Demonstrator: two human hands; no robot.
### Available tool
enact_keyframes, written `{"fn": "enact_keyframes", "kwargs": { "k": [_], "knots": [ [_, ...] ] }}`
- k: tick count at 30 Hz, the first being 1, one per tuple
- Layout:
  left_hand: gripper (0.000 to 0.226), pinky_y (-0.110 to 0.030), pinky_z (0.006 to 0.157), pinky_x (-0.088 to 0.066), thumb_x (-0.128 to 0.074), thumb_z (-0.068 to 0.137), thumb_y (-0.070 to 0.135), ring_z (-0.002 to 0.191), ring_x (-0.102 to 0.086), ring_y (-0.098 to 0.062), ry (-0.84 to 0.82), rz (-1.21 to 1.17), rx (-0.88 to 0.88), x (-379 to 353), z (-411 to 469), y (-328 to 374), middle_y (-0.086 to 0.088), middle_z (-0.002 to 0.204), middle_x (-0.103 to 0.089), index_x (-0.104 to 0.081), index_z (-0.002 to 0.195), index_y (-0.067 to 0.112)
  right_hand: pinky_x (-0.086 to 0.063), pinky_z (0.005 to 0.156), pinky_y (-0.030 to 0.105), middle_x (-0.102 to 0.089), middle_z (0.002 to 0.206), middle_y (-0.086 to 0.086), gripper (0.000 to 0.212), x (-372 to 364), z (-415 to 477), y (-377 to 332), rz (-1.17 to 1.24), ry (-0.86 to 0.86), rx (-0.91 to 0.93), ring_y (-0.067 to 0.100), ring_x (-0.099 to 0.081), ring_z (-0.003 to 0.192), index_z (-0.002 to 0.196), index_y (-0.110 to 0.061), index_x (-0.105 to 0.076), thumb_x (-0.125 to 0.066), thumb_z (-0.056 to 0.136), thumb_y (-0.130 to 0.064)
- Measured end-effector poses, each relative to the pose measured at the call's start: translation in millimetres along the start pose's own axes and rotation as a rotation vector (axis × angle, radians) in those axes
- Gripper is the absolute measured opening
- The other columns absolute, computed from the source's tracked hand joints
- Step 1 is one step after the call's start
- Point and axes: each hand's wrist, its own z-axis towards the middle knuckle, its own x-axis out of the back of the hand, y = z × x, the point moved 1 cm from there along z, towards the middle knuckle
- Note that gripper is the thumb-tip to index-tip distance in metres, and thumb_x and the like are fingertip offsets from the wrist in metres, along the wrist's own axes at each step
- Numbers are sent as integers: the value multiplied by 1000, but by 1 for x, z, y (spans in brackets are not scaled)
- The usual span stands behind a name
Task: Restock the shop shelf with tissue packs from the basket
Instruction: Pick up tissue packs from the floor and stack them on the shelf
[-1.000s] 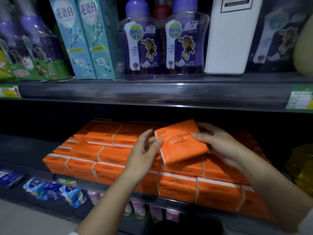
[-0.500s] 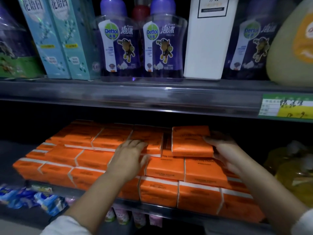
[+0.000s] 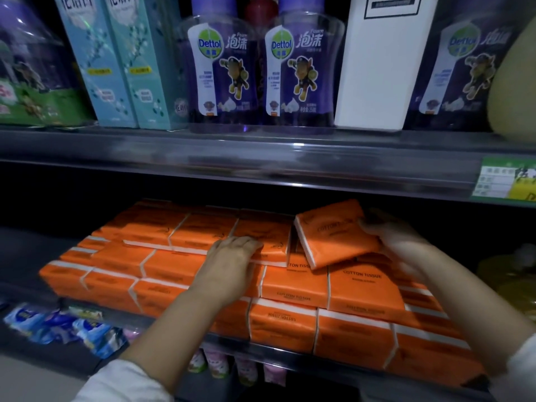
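Orange tissue packs (image 3: 293,288) lie stacked in rows on the lower shelf (image 3: 290,356). One orange pack (image 3: 333,233) sits tilted on top of the stack at the right, its left edge raised. My right hand (image 3: 397,242) grips this pack at its right side. My left hand (image 3: 229,265) rests flat, fingers spread, on the upper layer of packs left of it. The basket is out of view.
The upper shelf (image 3: 261,158) carries purple Dettol foam bottles (image 3: 223,71), teal boxes (image 3: 116,62) and a white box (image 3: 383,59), close above the packs. A green price tag (image 3: 504,181) hangs at right. Small blue packets (image 3: 61,326) lie on the shelf below.
My right hand has tilted the top pack, which lay flat half a second ago. My left hand let go of that pack a second ago and now presses on the stack.
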Motion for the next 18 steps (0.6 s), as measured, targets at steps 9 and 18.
{"fn": "enact_keyframes", "kwargs": {
  "k": [9, 18],
  "knots": [
    [49, -14, 91, -36, -49, 91, 45, 116, -55, -13, 58, -656, 200, 33, 8, 46, -2, 124, -62, -55, 128, 14, -51, 82, 26, -68, 101, 3, 20, -14, -13, -24, -99, -254, 107, 16, -65, 86, 101, -27, -61, -59, 86, -15],
    [70, -47, 81, -56, -69, 78, 38, 89, -68, -23, 1, -1285, 385, 29, 5, 69, -18, 106, -65, -31, 136, 37, -49, 93, 32, -60, 123, -5, 65, -28, -31, -23, 2, -170, 181, 12, -60, 108, 115, -38, -53, -72, 53, -47]
  ]
}}
